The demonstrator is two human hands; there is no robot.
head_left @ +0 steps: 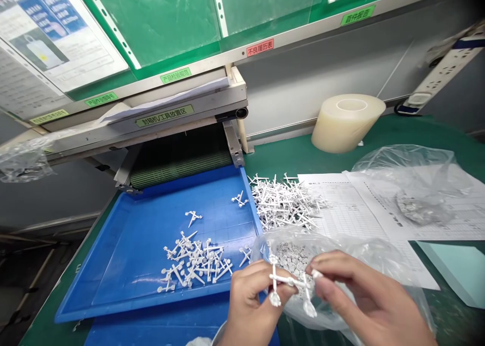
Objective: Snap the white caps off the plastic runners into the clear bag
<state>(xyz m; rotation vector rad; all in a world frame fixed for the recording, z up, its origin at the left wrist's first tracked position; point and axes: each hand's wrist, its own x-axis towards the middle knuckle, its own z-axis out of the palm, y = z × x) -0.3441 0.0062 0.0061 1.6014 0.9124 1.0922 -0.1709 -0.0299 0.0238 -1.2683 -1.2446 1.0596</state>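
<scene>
The left hand (257,305) and right hand (359,295) pinch a white plastic runner (290,281) over a clear plastic bag (379,265) of small pale discs (293,260). A small heap of runners (193,262) lies in the blue tray (125,265) at ten o'clock, and a larger heap (284,202) sits on the table (280,151) at twelve o'clock.

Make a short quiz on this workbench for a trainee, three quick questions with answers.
1. True or false: the left hand and right hand are holding the same white plastic branched piece.
2. What lies inside the clear plastic bag under the hands? A) small round white pieces B) a roll of film C) a sheet of paper
3. Fill in the blank: a pile of white branched pieces lies in a ____ tray.

Key: 1 true; 2 A; 3 blue.
</scene>
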